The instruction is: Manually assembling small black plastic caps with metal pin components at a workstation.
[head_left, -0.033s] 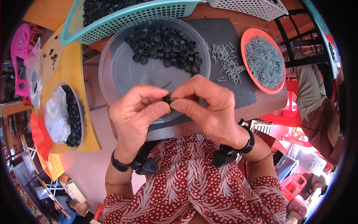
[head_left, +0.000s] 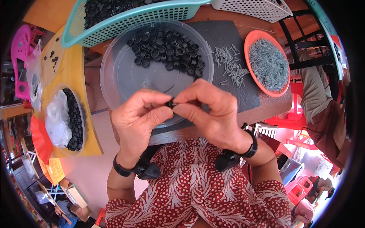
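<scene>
**Both hands pinched one small black part above the clear tray**

Head view: the left hand and the right hand met fingertip to fingertip, both closed on a small black part held between them, just over the near rim of the clear round tray. A heap of black rings lay in the tray's far half. On the dark worktop, loose grey pins lay beside an orange dish full of pins. A teal basket stood behind.
</scene>
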A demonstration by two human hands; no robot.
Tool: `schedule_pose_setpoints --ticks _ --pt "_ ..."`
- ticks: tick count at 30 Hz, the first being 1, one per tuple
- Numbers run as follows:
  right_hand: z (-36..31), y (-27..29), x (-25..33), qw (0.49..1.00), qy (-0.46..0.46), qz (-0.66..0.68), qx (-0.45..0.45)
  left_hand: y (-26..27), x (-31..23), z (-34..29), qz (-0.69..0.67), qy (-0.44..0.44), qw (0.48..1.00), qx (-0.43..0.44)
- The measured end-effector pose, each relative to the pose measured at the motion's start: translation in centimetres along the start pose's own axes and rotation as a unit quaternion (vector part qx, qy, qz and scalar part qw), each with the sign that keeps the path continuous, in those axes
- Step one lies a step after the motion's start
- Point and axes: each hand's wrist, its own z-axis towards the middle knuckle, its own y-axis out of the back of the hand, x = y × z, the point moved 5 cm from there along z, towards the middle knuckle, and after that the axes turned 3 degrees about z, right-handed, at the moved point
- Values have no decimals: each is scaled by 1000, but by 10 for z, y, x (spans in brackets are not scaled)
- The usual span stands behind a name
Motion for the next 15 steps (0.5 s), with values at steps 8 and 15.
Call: schedule_pose_setpoints --ticks 8,15 --pt "-2 -2 -2 997 52 -6 -52 -2 3 0 -15 38 999 15" --pt "30 32 -4 965 92 -231 -88 8 1 2 7 2 1000 -26"
